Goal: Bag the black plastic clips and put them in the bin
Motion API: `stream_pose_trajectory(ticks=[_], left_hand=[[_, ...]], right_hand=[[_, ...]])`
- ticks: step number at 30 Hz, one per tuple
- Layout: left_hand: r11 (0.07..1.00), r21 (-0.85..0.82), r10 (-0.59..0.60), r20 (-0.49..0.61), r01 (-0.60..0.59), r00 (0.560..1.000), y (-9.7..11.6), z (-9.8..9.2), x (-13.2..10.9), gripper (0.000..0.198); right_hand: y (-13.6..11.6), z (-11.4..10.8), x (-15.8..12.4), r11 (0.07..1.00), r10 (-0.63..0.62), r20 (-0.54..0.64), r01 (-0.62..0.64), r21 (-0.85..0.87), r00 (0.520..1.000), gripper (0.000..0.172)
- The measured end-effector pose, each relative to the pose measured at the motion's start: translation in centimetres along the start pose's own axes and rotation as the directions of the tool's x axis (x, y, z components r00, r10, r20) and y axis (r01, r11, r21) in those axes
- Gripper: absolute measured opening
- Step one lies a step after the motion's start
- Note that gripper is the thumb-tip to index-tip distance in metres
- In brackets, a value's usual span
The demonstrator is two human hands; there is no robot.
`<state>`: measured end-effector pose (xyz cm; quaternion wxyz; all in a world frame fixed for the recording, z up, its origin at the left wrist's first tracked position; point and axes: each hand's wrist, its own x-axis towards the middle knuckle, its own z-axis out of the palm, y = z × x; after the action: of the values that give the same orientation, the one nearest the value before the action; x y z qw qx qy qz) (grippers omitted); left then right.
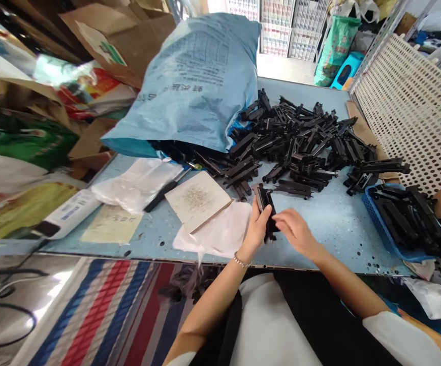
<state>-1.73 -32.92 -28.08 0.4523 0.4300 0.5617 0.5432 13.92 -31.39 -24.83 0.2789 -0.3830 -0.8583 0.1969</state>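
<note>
My left hand (257, 227) is closed around a long, narrow black plastic part (270, 223), which stands roughly upright over the table's front half. A greyish strip shows along its upper left side; whether it is one part or two together I cannot tell. My right hand (293, 230) is at the part's right edge, fingers bent and pressed together, tips at or against it. Anything small between those tips is hidden. Beyond both hands spreads a heap of similar black parts (300, 137). Under my left hand lies a thin white plastic sheet (213, 236), partly beneath a square pale board (197, 199) with dark specks.
A big blue sack (201, 76) lies at the back left, its mouth toward the heap. On the right are a blue basket (375, 223) full of black parts and a perforated cream panel (414, 101). A black-handled tool (163, 195) and a power strip (68, 213) lie left.
</note>
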Motion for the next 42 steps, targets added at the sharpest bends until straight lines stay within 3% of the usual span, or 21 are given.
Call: stream_pose_trajectory(ticks=[3,5,7,9,11,13,15,16,17,19,21,22,24,25,28,31,33,35,38,40,42], left_hand=[[0.999,0.04,-0.029,0.123,0.024,0.992,1.5,-0.4,-2.1,0.062],[0.997,0.081,-0.03,0.224,0.012,0.974,2.3,-0.4,-3.1,0.066],[0.988,0.15,-0.008,0.28,-0.036,0.96,2.9,-0.2,-3.8,0.071],[0.964,0.25,0.021,0.284,-0.095,0.959,3.3,0.3,-4.0,0.076],[0.926,0.35,0.044,0.279,-0.144,0.959,3.5,0.7,-4.1,0.078],[0.891,0.419,0.054,0.283,-0.174,0.958,3.5,1.0,-4.0,0.079],[0.871,0.456,0.054,0.286,-0.185,0.957,3.3,1.0,-3.8,0.081],[0.868,0.457,0.058,0.29,-0.192,0.955,3.2,0.9,-3.7,0.081],[0.873,0.444,0.068,0.299,-0.202,0.952,3.2,0.7,-3.6,0.082],[0.897,0.383,0.09,0.33,-0.22,0.94,3.3,0.1,-3.3,0.08],[0.926,0.312,0.086,0.368,-0.21,0.926,3.8,-0.6,-3.1,0.077],[0.938,0.291,0.067,0.384,-0.19,0.921,4.2,-0.8,-3.1,0.076],[0.951,0.275,0.014,0.42,-0.142,0.908,5.0,-1.0,-3.3,0.074],[0.953,0.277,-0.009,0.432,-0.123,0.902,5.4,-1.0,-3.5,0.074],[0.945,0.31,-0.031,0.408,-0.107,0.912,6.1,-0.5,-4.3,0.076],[0.932,0.34,-0.004,0.352,-0.124,0.936,5.9,-0.3,-4.6,0.081],[0.945,0.307,-0.002,0.351,-0.113,0.936,5.5,-0.6,-4.3,0.08],[0.969,0.238,-0.011,0.327,-0.071,0.945,5.1,-1.2,-3.7,0.076],[0.993,0.12,-0.018,0.236,-0.011,0.972,4.9,-1.6,-2.7,0.068],[0.998,0.05,-0.034,0.201,0.025,0.979,5.0,-1.4,-2.2,0.062],[0.998,0.003,-0.06,0.182,0.061,0.982,5.0,-0.9,-1.9,0.057]], right_hand=[[1.1,-3.1,0.2,0.996,0.022,-0.068,-0.028,-0.082,0.997,0.025],[2.2,-4.3,0.9,0.99,0.037,-0.009,-0.037,-0.139,0.999,0.028],[2.7,-4.6,1.4,0.997,0.072,0.064,-0.07,-0.039,0.995,0.031],[2.7,-3.8,1.3,0.955,0.175,0.088,-0.191,0.227,0.981,0.035],[2.1,-2.7,1.0,0.775,0.322,0.128,-0.339,0.534,0.938,0.038],[1.4,-1.6,0.8,0.519,0.46,0.206,-0.449,0.727,0.864,0.044],[0.8,-1.3,0.7,0.328,0.511,0.332,-0.537,0.777,0.793,0.05],[0.7,-1.5,0.7,0.295,0.502,0.387,-0.574,0.764,0.774,0.052],[0.6,-2.0,0.7,0.331,0.48,0.411,-0.593,0.734,0.775,0.053],[0.7,-3.5,0.9,0.609,0.419,0.32,-0.525,0.595,0.849,0.052],[1.1,-5.3,1.2,0.916,0.27,0.136,-0.297,0.271,0.953,0.047],[1.4,-6.1,1.3,0.981,0.163,0.092,-0.171,0.091,0.982,0.044],[2.0,-7.2,1.7,0.994,-0.007,0.131,0.021,-0.109,0.991,0.043],[2.1,-7.4,1.9,0.992,-0.044,0.173,0.063,-0.108,0.984,0.044],[2.0,-6.6,2.0,0.984,0.061,0.193,-0.092,0.153,0.979,0.049],[1.2,-5.2,1.8,0.88,0.225,0.227,-0.298,0.37,0.947,0.057],[0.7,-5.0,1.7,0.834,0.246,0.322,-0.369,0.41,0.914,0.059],[0.3,-5.4,1.6,0.858,0.23,0.347,-0.358,0.369,0.909,0.057],[-0.4,-6.0,0.7,0.997,-0.001,0.248,-0.018,0.073,0.969,0.055],[-1.0,-5.5,-0.3,0.951,-0.244,0.281,0.285,-0.118,0.928,0.053],[-1.5,-4.4,-1.4,0.86,-0.395,0.336,0.473,-0.193,0.855,0.046]])
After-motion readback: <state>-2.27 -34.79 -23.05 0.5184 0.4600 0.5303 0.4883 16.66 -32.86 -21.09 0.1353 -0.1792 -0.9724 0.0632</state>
